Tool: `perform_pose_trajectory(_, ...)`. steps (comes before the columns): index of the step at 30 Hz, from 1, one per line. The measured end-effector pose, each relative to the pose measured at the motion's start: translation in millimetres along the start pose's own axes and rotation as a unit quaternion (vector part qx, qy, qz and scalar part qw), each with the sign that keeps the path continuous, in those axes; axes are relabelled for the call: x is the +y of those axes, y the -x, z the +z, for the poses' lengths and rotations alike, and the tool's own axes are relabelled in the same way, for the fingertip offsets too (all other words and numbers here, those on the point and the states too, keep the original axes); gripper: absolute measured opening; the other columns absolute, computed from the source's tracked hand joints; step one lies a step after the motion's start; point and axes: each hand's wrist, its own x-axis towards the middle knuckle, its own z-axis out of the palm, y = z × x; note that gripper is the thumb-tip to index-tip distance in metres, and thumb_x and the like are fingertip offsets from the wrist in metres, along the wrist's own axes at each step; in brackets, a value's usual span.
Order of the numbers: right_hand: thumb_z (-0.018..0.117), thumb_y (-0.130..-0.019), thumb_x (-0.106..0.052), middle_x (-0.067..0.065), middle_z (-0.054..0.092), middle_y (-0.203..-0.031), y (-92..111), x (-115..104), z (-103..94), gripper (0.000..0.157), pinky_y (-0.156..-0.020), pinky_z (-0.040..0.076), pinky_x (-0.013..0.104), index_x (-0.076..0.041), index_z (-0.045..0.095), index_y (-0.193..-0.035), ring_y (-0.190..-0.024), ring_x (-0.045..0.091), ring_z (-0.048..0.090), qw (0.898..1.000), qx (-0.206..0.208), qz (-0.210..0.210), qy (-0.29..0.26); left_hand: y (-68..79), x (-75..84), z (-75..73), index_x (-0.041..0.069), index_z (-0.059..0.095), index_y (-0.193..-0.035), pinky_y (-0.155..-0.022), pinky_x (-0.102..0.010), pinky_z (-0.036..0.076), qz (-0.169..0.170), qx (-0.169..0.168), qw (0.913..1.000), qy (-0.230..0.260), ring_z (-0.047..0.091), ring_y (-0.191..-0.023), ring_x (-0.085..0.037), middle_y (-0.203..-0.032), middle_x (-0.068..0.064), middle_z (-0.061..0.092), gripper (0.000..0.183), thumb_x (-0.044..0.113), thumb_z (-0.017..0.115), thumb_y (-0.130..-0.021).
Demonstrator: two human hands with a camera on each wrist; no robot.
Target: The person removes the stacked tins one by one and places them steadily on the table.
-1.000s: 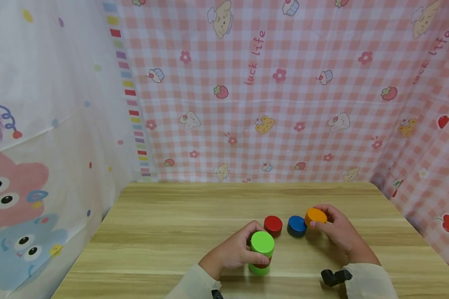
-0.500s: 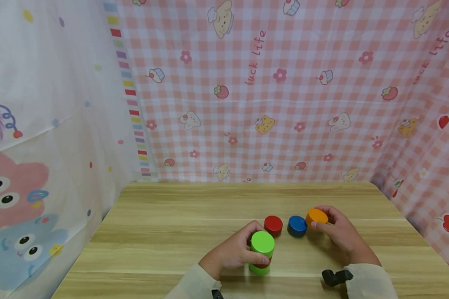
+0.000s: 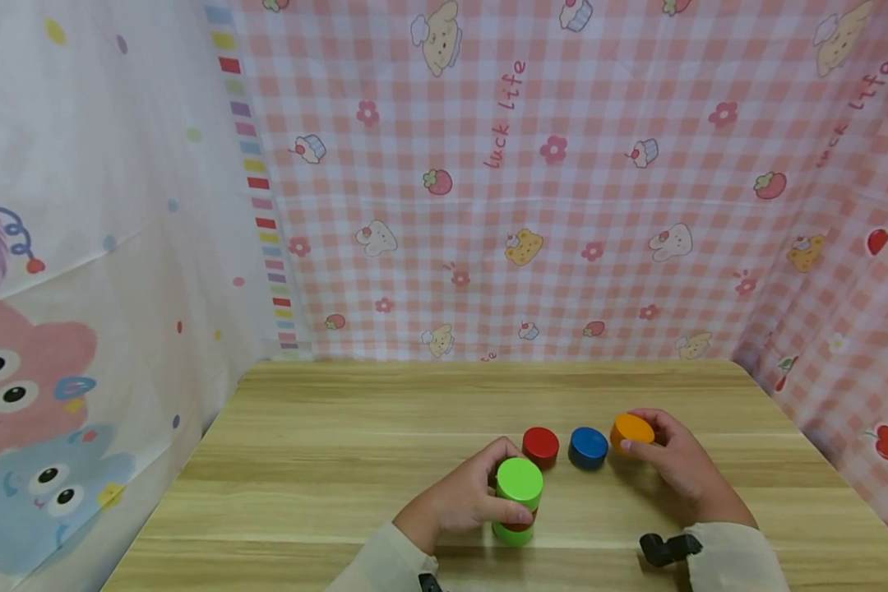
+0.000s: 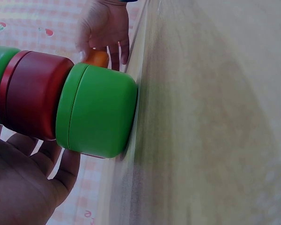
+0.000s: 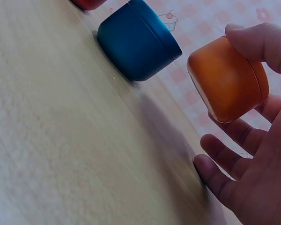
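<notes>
My left hand [image 3: 464, 493] is wrapped round an upright stack of small lidded round tins: a green tin [image 3: 520, 481] on top, a red tin [image 4: 37, 93] in the middle and a green tin [image 4: 100, 112] at the bottom. In the left wrist view that lowest tin stands at the table surface. Between thumb and fingers, my right hand [image 3: 673, 460] pinches an orange tin [image 3: 632, 432], which the right wrist view shows raised off the wood. Left of it, a blue tin [image 3: 588, 448] stands by itself. Another red tin [image 3: 540, 447] stands between the blue one and the stack.
All of this is on a wood-grain table [image 3: 355, 427]. A pink checked cloth [image 3: 488, 205] hangs behind its far edge, and a white printed cloth [image 3: 141, 247] hangs along the left side.
My right hand has shifted slightly right with the orange tin, widening its gap from the blue tin. The left hand and the stack have stayed put.
</notes>
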Motion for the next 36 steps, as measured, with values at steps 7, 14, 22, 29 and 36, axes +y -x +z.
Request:
perform_pose_trajectory(7,0.074,-0.1,-0.025,0.022,0.053,-0.143,-1,4,-1.0,0.064,-0.089,0.046,0.015,0.002,0.044,-0.149,-0.112,0.02,0.053,1.0,0.0,0.003,-0.005,0.4,-0.1,0.0,0.015,0.053,-0.124,-0.098,-0.03,0.051,-0.001,-0.001,1.0,0.003,0.063,-0.111,-0.012,-0.116,0.006,0.066,0.045,0.012,0.083,-0.091)
perform_pose_trajectory(14,0.073,-0.101,-0.023,0.021,0.054,-0.142,-1,8,0.1,0.062,-0.088,0.046,0.016,0.002,0.044,-0.15,-0.11,0.018,0.052,1.0,0.003,0.006,0.0,0.1,-0.7,0.0,0.015,0.053,-0.124,-0.098,-0.03,0.051,0.002,-0.003,1.0,0.006,0.063,-0.111,-0.011,-0.115,0.007,0.066,0.046,0.012,0.083,-0.091)
perform_pose_trajectory(22,0.073,-0.101,-0.023,0.023,0.052,-0.145,-1,9,-0.2,0.064,-0.088,0.045,0.013,0.003,0.043,-0.151,-0.115,0.023,0.052,1.0,0.002,0.014,0.01,0.2,-1.1,-0.4,0.014,0.052,-0.125,-0.098,-0.03,0.051,0.003,-0.006,1.0,0.006,0.063,-0.11,-0.011,-0.115,0.007,0.066,0.046,0.012,0.083,-0.091)
perform_pose_trajectory(29,0.076,-0.099,-0.029,0.024,0.05,-0.149,-2,11,-0.3,0.07,-0.087,0.041,0.009,0.001,0.043,-0.152,-0.127,0.034,0.051,0.999,-0.003,0.025,0.033,-0.7,-1.9,-1.0,0.015,0.053,-0.125,-0.098,-0.03,0.051,0.006,-0.007,0.9999,0.003,0.063,-0.11,-0.011,-0.115,0.007,0.066,0.046,0.013,0.084,-0.091)
perform_pose_trajectory(36,0.078,-0.097,-0.028,0.025,0.051,-0.147,-2,11,0.4,0.07,-0.087,0.043,0.008,0.002,0.044,-0.151,-0.125,0.033,0.053,0.999,-0.01,0.018,0.041,-0.8,-2.2,-1.0,0.015,0.053,-0.125,-0.098,-0.03,0.051,0.004,-0.006,1.0,0.001,0.063,-0.11,-0.011,-0.115,0.007,0.066,0.047,0.013,0.084,-0.091)
